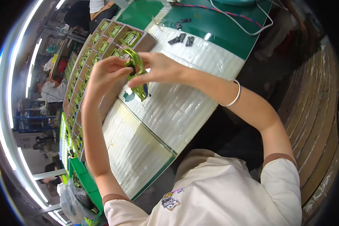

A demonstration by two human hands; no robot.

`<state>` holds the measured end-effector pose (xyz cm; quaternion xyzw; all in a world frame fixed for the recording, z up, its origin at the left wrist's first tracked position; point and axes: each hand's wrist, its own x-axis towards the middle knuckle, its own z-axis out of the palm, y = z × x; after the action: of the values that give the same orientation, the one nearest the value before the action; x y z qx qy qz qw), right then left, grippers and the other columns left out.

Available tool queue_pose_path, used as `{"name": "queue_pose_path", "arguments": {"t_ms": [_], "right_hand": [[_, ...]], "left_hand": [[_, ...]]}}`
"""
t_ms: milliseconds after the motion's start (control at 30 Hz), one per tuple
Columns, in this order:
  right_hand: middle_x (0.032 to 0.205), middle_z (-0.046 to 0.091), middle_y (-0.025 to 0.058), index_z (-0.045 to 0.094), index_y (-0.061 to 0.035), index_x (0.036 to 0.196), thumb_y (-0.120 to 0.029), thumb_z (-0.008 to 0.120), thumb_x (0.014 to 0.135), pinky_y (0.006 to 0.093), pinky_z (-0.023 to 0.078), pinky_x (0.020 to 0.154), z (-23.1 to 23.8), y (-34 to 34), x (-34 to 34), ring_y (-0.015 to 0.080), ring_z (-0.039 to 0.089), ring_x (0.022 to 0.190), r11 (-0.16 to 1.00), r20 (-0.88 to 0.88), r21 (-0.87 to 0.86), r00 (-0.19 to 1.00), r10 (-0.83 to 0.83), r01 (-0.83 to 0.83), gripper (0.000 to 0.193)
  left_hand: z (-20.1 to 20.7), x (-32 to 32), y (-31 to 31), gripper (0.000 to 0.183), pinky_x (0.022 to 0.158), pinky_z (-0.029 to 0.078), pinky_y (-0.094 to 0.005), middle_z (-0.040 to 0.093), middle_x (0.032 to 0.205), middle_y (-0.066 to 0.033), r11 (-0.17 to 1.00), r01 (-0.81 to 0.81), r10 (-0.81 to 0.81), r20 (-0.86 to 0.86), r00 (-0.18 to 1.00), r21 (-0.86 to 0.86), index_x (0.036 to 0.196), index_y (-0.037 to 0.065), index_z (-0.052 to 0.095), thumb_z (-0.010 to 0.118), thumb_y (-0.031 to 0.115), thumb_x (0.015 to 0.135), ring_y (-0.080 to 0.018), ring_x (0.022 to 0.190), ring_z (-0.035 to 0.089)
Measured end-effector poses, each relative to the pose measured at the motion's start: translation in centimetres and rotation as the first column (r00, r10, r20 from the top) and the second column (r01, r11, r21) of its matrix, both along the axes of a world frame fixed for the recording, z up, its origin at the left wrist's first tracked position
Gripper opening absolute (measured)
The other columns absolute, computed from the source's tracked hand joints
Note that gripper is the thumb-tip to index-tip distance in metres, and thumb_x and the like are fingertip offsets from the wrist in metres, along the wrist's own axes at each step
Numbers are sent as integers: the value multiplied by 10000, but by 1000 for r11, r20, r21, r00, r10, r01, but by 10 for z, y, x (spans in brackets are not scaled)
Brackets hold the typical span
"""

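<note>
Glossy green plastic, the curved frame (139, 63) slants lengthwise away from us above the white-covered worktop (173, 116), our left hand (106, 77) and right hand (161, 67) equally near, fingertips pinched closed on it.

From the left side of my head, a wide fisheye camera looks down on my table (169, 109), near enough to take in my shirt (229, 192) at 5 o'clock, my left hand (104, 75) at 10, my right hand (160, 67) just short of 12, and lights (33, 67) curving past 9.
</note>
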<state>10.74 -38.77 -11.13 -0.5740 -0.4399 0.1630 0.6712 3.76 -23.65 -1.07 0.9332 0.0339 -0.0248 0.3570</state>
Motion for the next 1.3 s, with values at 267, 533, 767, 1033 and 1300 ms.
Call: {"name": "queue_pose_path", "arguments": {"t_ms": [267, 533, 767, 1033, 1300], "right_hand": [[752, 577, 89, 594, 24, 844, -713, 565, 649, 253, 483, 586, -9, 3, 12, 153, 580, 678, 959, -355, -263, 935, 2, -102, 763], [830, 594, 138, 589, 74, 891, -416, 628, 749, 270, 545, 474, -14, 6, 12, 174, 591, 649, 949, -428, -188, 891, 154, -254, 512], [812, 547, 86, 525, 39, 1040, -359, 678, 728, 294, 564, 561, -11, -7, 15, 141, 524, 647, 906, -510, -129, 811, 287, -402, 528], [1019, 543, 88, 427, -36, 1147, -213, 778, 657, 304, 503, 771, 3, -10, 24, 169, 556, 927, 966, -474, 241, 858, 199, -91, 628], [1227, 470, 167, 350, -91, 1134, -18, 774, 591, 326, 452, 924, 32, -25, 20, 238, 461, 1151, 794, 138, 606, 989, -56, -39, 693]], "left_hand": [[31, 107, -49, 199, 686, 482, -252, 662, 831, -77, 840, 185, -323, 196, 926, 510, 927, 38, 652, 602, 181, 797, -136, 784, 633], [-61, 210, -96, 448, 517, 547, -246, 638, 630, -102, 754, 105, -1, -159, 987, 649, 671, -62, 642, 740, 375, 652, -151, 522, 625], [-53, 204, -81, 245, 532, 553, -243, 644, 650, -116, 885, -84, 167, -144, 975, 457, 687, -58, 644, 701, 181, 678, -151, 547, 638], [40, 109, -63, 203, 645, 527, -241, 642, 807, -83, 995, 76, -54, 314, 948, -59, 964, -16, 625, 609, 104, 801, -133, 712, 631], [27, -20, -65, 131, 624, 469, -231, 646, 783, -45, 998, 67, -50, 542, 839, -11, 898, 38, 645, 623, 30, 768, -122, 674, 605]]}}
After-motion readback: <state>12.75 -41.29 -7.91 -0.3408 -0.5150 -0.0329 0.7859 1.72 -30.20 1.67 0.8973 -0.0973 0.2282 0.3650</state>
